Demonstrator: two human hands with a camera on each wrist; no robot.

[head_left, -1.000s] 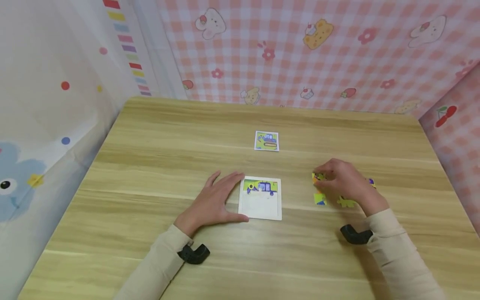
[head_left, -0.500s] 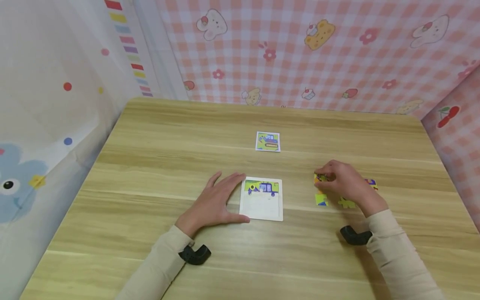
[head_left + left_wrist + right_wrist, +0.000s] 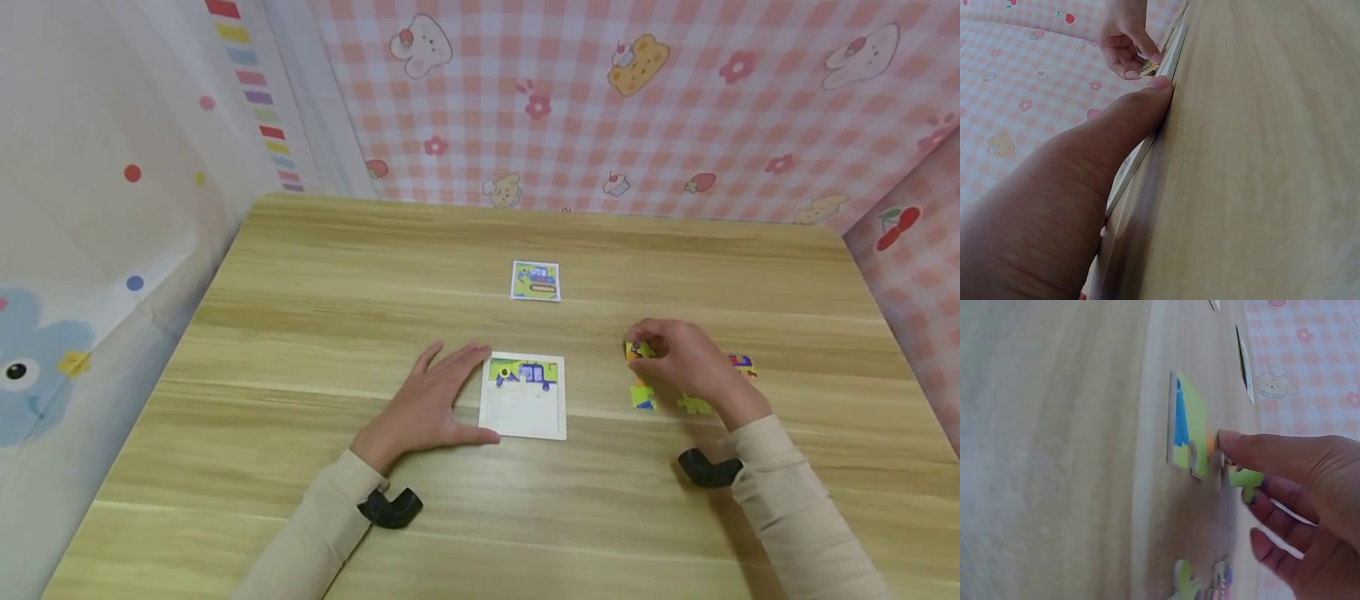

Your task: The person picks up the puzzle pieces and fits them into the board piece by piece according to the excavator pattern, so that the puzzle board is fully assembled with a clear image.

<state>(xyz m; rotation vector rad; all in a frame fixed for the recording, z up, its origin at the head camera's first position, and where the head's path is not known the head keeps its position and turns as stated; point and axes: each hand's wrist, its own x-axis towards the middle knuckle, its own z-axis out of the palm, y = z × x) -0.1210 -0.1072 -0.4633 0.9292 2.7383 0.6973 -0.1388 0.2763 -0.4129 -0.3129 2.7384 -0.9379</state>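
Observation:
My left hand (image 3: 423,408) rests at the left side of a white square puzzle tray (image 3: 521,417), forefinger by its upper left corner and thumb along its near edge. A strip of picture with a blue vehicle on green fills the tray's top; below it the base is bare white. To the right, my right hand (image 3: 693,358) pinches a yellow-green puzzle piece (image 3: 639,350) between thumb and fingers, partly hidden by them. Just below lies a green-and-blue piece (image 3: 642,397), seen larger in the right wrist view. A lime piece (image 3: 695,404) lies near the right wrist.
A small picture card (image 3: 536,281) showing a blue vehicle lies beyond the tray. Behind the right hand is a purple-and-red puzzle piece (image 3: 743,364), partly covered. The wooden table (image 3: 360,275) meets a pink checked cloth (image 3: 570,150) at the back.
Beneath my right fingers, the puzzle piece has tilted a little and shows more of its face. The left hand and tray stay in place.

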